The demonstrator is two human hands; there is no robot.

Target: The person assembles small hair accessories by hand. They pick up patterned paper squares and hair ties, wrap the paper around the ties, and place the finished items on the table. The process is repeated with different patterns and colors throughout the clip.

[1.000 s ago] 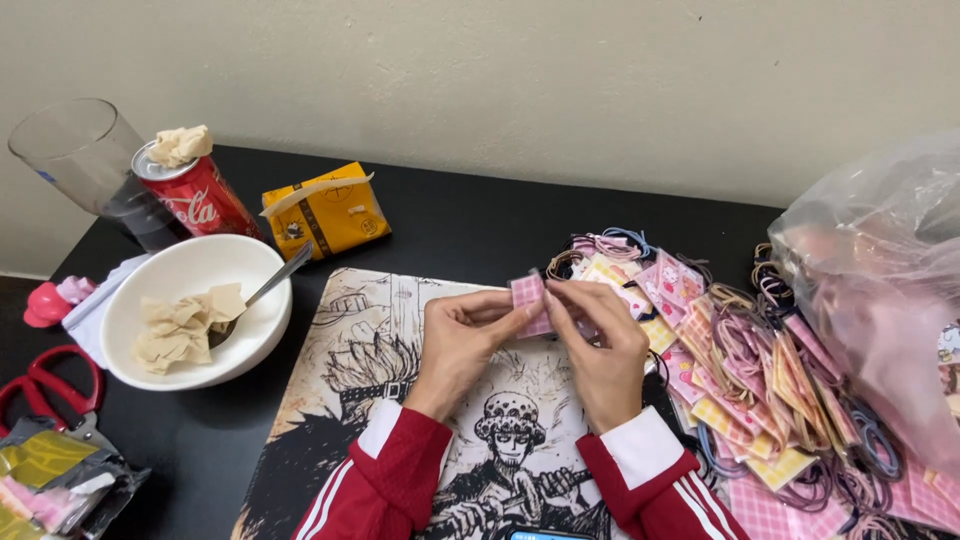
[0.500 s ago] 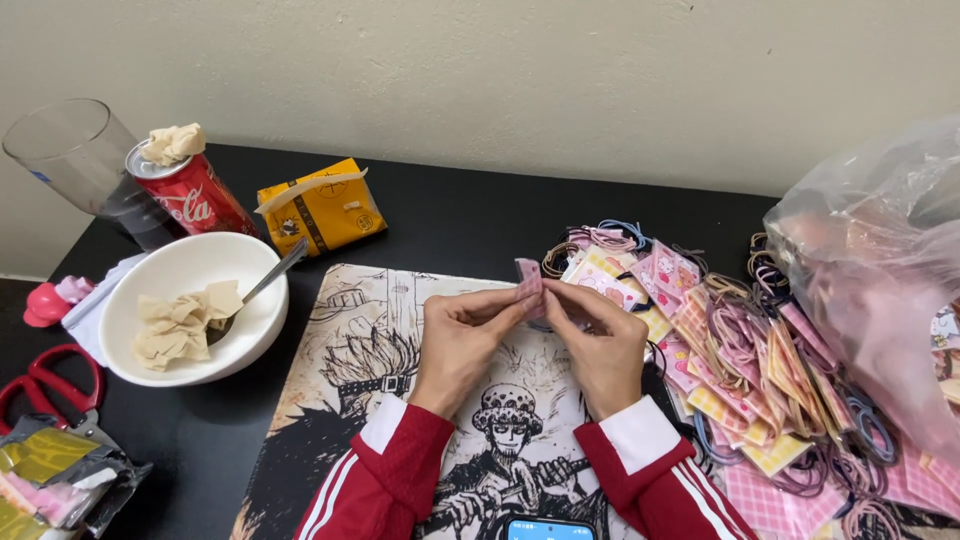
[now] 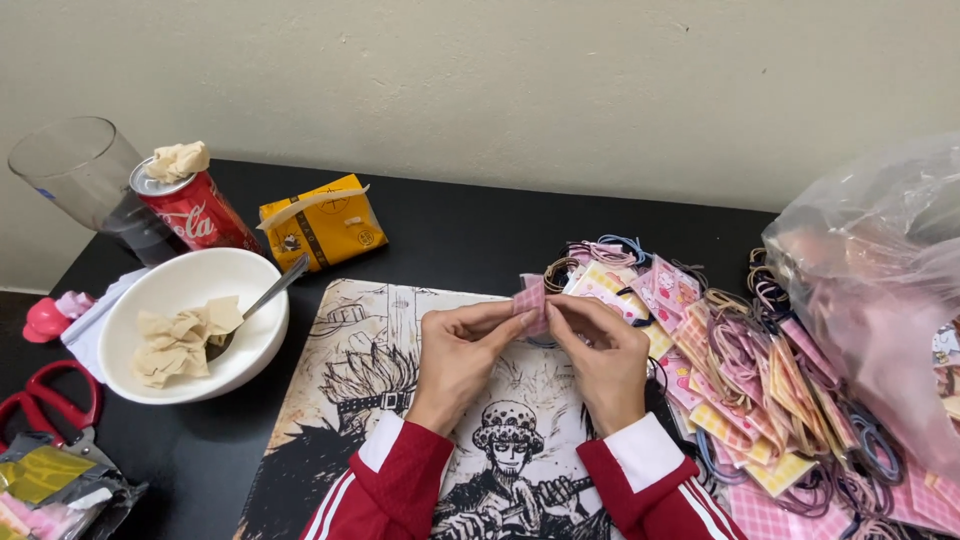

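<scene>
Pink checked card apparently upright, pinched by both hands

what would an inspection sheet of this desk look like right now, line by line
surface: black table with a comic-print mat under the hands
job's things: small pink checked card pinched between left hand and right hand; heap of hair ties on cards to the right
clutter: white bowl with crumpled tissues and a spoon, red can, clear glass, yellow carton, red scissors, clear plastic bag
grippers: both hands closed on the card, red sleeves
cables: nothing seen
surroundings: plain pale wall behind the table
</scene>
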